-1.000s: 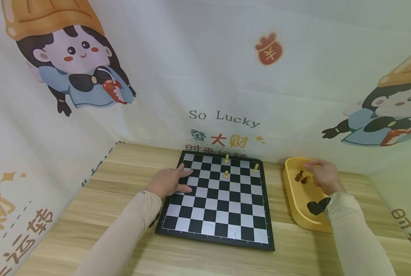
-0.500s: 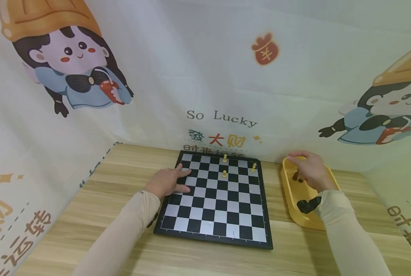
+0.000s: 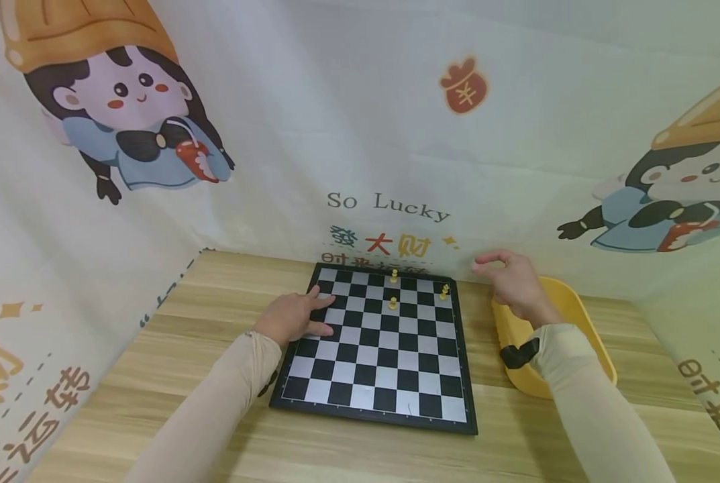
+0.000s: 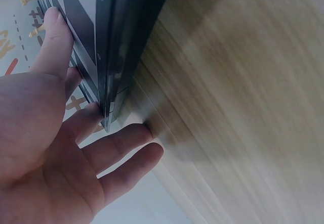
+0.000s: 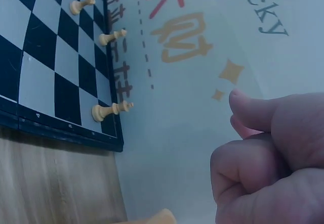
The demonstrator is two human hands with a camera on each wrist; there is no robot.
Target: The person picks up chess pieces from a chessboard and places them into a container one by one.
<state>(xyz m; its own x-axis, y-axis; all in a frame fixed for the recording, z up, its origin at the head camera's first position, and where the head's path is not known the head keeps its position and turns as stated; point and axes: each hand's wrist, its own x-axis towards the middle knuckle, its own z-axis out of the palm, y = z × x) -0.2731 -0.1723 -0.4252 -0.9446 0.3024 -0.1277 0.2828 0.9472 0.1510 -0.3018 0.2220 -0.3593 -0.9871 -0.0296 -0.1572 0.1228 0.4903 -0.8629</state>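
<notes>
A black-and-white chessboard (image 3: 372, 349) lies on the wooden table. My left hand (image 3: 290, 318) rests on its left edge, thumb and fingers spread. From below, the left wrist view shows that hand (image 4: 55, 148) at the board's side. Three pale chess pieces stand near the far side: a back-row piece (image 3: 394, 276), a piece nearer the middle (image 3: 392, 304) and a taller corner piece (image 3: 444, 292). My right hand (image 3: 513, 282) is raised over the tray's far left rim, thumb and forefinger close together, other fingers curled. Whether anything is between those fingertips is hidden.
The yellow tray (image 3: 577, 322) stands right of the board, partly under my right hand and forearm. A printed cloth (image 3: 311, 134) hangs right behind the table (image 3: 233, 282). Bare wood shows between board and tray.
My right hand has risen from inside the tray and moved left and away, past its far left rim. Dark pieces seen in the tray before are now hidden. The left hand stays put.
</notes>
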